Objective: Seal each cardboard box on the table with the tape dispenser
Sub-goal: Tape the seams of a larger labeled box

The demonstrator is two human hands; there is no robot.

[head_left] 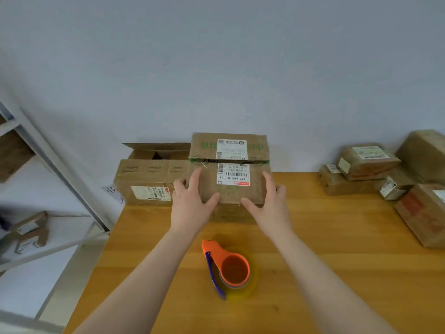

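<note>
Two hands rest on one cardboard box point(228, 192) at the middle of the tabletop point(337, 237), against the wall point(216, 68). The left hand point(190, 203) lies on the box's near-left corner and the right hand point(269, 203) on its near-right corner. The grip of each hand is released: the fingers are straight and spread flat on the top face, and the thumbs point inward along the near edge. Both top flaps of this box are folded down. Their seam runs from left to right, with green tape at both ends. One white label point(231, 149) sits on the far flap and a second label point(233, 174) on the near flap.

The tape dispenser point(228, 266), orange with a blue blade arm, lies on the tabletop between the forearms, near the box but apart from it. No hand touches it.

An open box point(154, 179) stands just left of the held box, its far flap raised. Several closed boxes point(368, 162) are piled at the right end of the tabletop. A metal shelf point(55, 165) to the left carries small parcels point(31, 232).
</note>
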